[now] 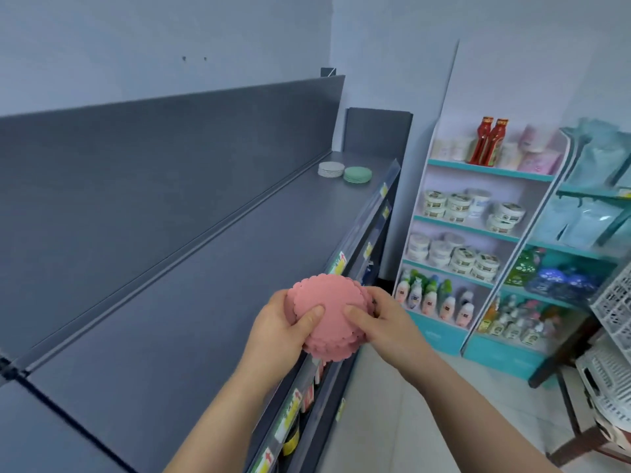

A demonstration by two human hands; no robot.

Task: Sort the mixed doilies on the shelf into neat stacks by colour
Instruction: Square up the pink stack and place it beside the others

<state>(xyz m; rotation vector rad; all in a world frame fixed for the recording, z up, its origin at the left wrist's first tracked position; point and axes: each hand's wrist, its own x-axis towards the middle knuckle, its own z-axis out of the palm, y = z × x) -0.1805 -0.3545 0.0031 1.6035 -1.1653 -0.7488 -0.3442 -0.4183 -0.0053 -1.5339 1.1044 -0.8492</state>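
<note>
While two sorted stacks already sit on the long grey shelf (205, 268), a third colour is in the person's hands. A white stack (331, 169) of doilies lies at the shelf's far end, close to its back wall. A green stack (357, 174) sits just beside it, nearer the shelf's front edge, and both look tidy and of one colour each. The pink doilies (329, 312) — round, scallop-edged, several layered together — are held in the air over the shelf's front edge at its near end, well apart from the other two stacks. The left hand (283, 322) grips the bundle's left side, thumb pressed on the top face and fingers curled beneath. The right hand (382, 322) holds the right side the same way. The bundle's edges look slightly uneven, so the hands seem to be squaring it up. No loose or mixed doilies show anywhere else on the shelf. Judging from this, the sorting is nearly done — what is left is to even out the pink bundle and set it down on the shelf, probably by the white and green stacks. Beyond the shelf's far end stands a display rack (478, 233) of bottles and tubs.
</note>
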